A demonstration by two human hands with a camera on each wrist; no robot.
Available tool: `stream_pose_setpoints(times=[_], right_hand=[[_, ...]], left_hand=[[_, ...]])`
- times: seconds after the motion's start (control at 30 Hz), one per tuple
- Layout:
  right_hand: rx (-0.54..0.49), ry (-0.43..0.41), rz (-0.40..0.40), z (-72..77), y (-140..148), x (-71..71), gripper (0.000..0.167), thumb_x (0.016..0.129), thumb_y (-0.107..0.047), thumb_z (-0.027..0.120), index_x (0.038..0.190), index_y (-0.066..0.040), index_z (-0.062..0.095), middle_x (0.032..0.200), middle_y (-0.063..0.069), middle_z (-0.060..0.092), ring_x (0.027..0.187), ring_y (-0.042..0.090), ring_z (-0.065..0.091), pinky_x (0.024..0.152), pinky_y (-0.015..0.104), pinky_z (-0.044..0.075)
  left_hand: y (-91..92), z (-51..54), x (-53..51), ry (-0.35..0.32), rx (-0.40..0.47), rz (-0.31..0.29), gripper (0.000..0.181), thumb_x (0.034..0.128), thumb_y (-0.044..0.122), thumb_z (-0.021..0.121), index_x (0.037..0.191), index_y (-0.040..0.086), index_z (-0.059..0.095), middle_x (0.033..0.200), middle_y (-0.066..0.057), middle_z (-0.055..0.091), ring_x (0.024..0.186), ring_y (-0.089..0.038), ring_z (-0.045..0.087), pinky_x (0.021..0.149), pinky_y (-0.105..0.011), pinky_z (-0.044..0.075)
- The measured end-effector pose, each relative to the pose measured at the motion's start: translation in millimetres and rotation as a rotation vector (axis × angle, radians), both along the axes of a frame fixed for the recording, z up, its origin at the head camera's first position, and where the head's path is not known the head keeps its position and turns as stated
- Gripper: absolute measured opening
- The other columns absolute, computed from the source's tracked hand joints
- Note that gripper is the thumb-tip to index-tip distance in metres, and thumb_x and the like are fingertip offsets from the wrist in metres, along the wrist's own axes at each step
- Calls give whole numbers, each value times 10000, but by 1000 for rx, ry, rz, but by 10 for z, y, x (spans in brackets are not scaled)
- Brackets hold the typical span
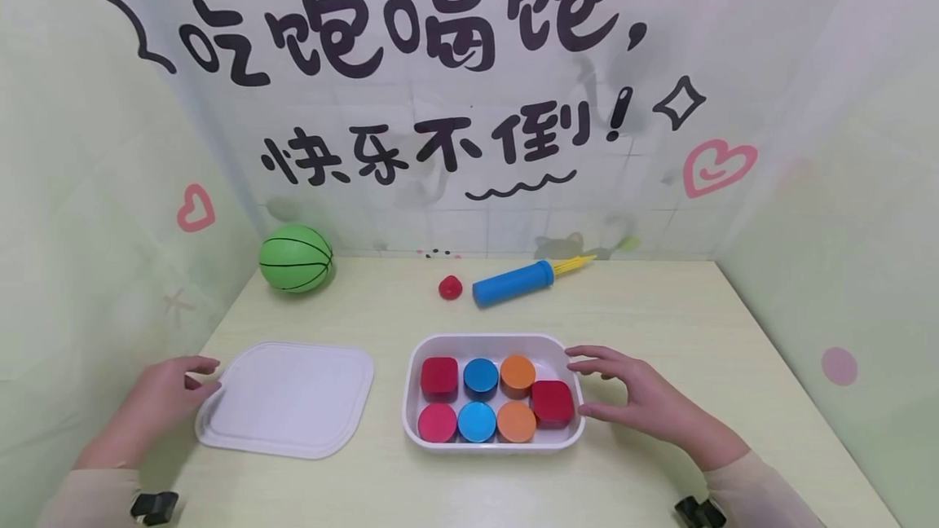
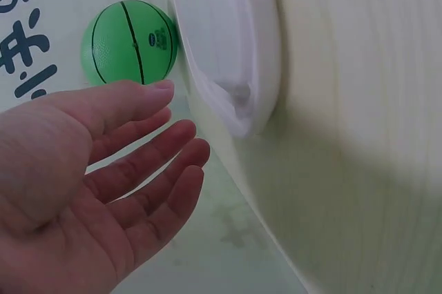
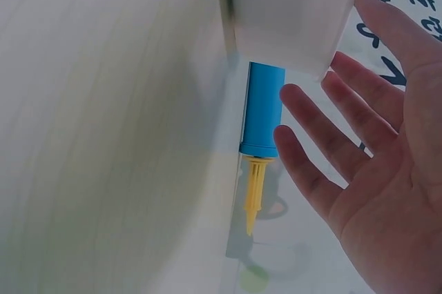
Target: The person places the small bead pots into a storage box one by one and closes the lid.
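A white plastic box [image 1: 493, 447] stands on the table with several small coloured pieces in it: round ones in blue, orange and pinkish red, and squarish ones in red. At its right end is my right hand [image 1: 631, 393], fingers spread and thumb apart. In the right wrist view its thumb and some fingertips meet the rim of the white box [image 3: 293, 14]. Left of the box, a white lid [image 1: 289, 398] lies flat. My left hand [image 1: 172, 389] hovers at the lid's left edge, its fingers loosely bent with nothing between them; whether it touches the lid I cannot tell.
Farther back on the table are a green ball [image 1: 296, 259] with black lines, a small red object [image 1: 451, 288], and a blue hand pump [image 1: 513, 283] with a yellow nozzle. A printed cloth backdrop [image 1: 477, 222] rises behind and along both sides.
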State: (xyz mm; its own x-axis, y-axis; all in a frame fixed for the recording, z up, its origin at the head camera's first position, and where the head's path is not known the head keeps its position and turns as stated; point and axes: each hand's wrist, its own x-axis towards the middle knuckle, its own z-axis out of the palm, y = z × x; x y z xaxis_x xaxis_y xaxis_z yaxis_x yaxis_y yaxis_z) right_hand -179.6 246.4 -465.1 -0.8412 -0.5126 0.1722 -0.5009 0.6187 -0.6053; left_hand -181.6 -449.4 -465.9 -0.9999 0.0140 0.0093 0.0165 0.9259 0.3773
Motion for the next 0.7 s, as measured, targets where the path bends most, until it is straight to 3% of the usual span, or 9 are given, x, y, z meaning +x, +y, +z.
stream_pose_setpoints(times=[0.17, 0.43, 0.7], right_hand=[[8, -17, -4, 17, -3, -3, 551, 870, -530, 784, 1315, -215, 706, 1478, -63, 586, 1330, 225, 587, 1011, 427, 576], [5, -42, 2, 25, -11, -1, 578, 874, -527, 781, 1339, -197, 688, 1487, -44, 577, 1211, 180, 665, 979, 441, 587], [-21, -80, 12, 14, -8, -6, 612, 874, -492, 797, 1383, -183, 652, 1498, -22, 564, 1114, 177, 695, 919, 435, 605]], left_hand=[[-43, -38, 6, -1, -12, -19, 380, 908, 157, 743, 1194, -86, 688, 1046, -243, 755, 822, -278, 730, 688, -379, 559], [-73, -90, -12, -43, -3, -18, 388, 892, 164, 758, 1184, -80, 686, 965, -128, 753, 830, -251, 712, 725, -438, 579], [-100, -169, -15, -60, -10, -13, 326, 887, 117, 748, 1148, -72, 700, 902, -38, 715, 814, -198, 673, 696, -343, 531]])
